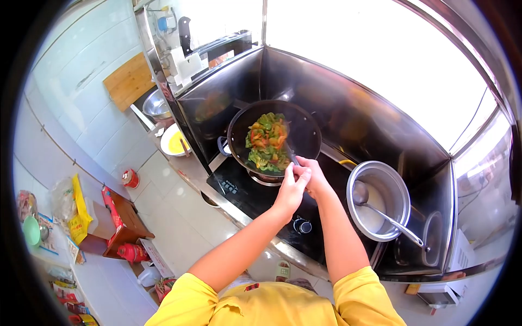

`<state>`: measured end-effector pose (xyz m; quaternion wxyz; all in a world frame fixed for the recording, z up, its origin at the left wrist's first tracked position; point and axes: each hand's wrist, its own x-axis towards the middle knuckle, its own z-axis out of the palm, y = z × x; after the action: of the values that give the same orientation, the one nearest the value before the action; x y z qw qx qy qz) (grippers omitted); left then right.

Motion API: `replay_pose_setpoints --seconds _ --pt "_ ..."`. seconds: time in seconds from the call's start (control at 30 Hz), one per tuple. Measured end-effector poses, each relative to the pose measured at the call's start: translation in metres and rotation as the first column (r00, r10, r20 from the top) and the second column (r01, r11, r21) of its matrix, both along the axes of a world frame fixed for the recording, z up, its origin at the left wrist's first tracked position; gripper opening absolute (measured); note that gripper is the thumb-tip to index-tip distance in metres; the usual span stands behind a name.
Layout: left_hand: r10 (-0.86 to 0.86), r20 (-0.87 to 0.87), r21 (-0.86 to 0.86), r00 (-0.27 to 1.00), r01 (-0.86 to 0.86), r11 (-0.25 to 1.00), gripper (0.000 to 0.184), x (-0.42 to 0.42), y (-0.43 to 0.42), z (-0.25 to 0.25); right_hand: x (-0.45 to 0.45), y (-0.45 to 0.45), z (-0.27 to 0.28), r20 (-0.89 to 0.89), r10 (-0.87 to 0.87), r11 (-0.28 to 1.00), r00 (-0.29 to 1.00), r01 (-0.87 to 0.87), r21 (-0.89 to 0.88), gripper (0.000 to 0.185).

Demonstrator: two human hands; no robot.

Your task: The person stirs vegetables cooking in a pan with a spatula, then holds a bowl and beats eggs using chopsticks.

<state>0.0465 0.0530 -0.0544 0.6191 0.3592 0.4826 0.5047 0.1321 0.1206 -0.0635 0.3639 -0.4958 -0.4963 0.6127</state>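
My left hand (290, 194) and my right hand (314, 177) are closed together around the handle of a cooking spatula (292, 154). The spatula reaches into a dark wok (302, 122); its head is blurred, so its exact shape cannot be made out. Sliced green vegetables with red-orange pieces (266, 140) lie in the left half of the wok. The wok sits on a black gas stove (231, 183), just beyond my hands, with a loop handle at its left.
Right of my forearms stands a grey pot (405, 190) with pale liquid and a ladle (389, 218). A white bowl of yellow liquid (169, 142) is left of the stove, near a metal bowl (156, 104). Steel panels (348, 103) enclose the stove's back.
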Motion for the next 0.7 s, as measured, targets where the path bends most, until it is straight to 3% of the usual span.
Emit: replay_pose_setpoints --seconds 0.07,0.1,0.17,0.2,0.33,0.37,0.4,0.47,0.5,0.53,0.63,0.67,0.7 --pt "-0.014 0.134 -0.02 0.991 0.017 1.0 0.063 -0.01 -0.012 0.018 0.003 -0.012 0.024 0.202 0.19 0.964 0.961 -0.221 0.145 0.029" --pt "-0.032 0.202 -0.072 0.979 0.047 0.996 0.065 -0.013 -0.022 0.029 0.008 -0.021 0.034 0.201 0.192 0.964 0.961 -0.223 0.143 0.029" --pt "-0.063 0.203 -0.062 0.977 0.077 0.995 0.067 -0.012 -0.038 0.046 0.02 -0.043 0.059 0.548 0.125 0.876 0.827 -0.352 0.331 0.028" --pt "-0.094 0.206 -0.048 0.974 0.106 0.993 0.07 -0.012 -0.044 0.051 0.024 -0.058 0.091 0.708 0.14 0.906 0.692 -0.378 0.191 0.036" --pt "-0.181 0.229 -0.065 0.956 0.201 0.977 0.084 0.003 -0.053 0.053 0.045 -0.072 0.11 0.869 0.018 0.901 0.494 -0.384 0.199 0.029" --pt "-0.212 0.209 -0.069 0.955 0.23 0.971 0.087 0.004 -0.052 0.05 0.043 -0.068 0.115 0.834 0.115 0.974 0.54 -0.225 0.012 0.018" --pt "-0.209 0.209 -0.069 0.955 0.228 0.971 0.087 0.003 -0.052 0.047 0.043 -0.062 0.112 0.834 0.116 0.974 0.54 -0.227 0.011 0.018" --pt "-0.184 0.201 -0.086 0.962 0.204 0.975 0.089 0.001 -0.051 0.045 0.047 -0.039 0.086 0.539 0.27 0.963 0.798 -0.225 -0.149 0.019" --pt "-0.163 0.204 -0.102 0.965 0.186 0.977 0.09 -0.003 -0.051 0.048 0.045 -0.026 0.063 0.361 0.221 0.974 0.906 -0.186 -0.13 0.023" --pt "-0.09 0.238 -0.144 0.967 0.127 0.981 0.073 -0.004 -0.051 0.05 0.034 -0.018 0.044 0.139 0.102 0.989 0.985 -0.084 -0.124 0.038" --pt "0.021 0.412 -0.234 0.911 0.084 0.969 0.025 -0.021 -0.041 0.039 0.004 -0.007 0.033 0.025 0.118 0.98 0.993 -0.112 -0.167 0.052" --pt "-0.005 0.479 -0.217 0.878 0.124 0.968 0.026 -0.03 -0.037 0.027 -0.002 -0.01 0.038 0.018 0.149 0.978 0.989 -0.144 -0.153 0.053" --pt "0.001 0.519 -0.2 0.855 0.12 0.973 0.027 -0.034 -0.037 0.028 -0.008 -0.018 0.046 0.124 0.165 0.983 0.978 -0.152 -0.107 0.043"
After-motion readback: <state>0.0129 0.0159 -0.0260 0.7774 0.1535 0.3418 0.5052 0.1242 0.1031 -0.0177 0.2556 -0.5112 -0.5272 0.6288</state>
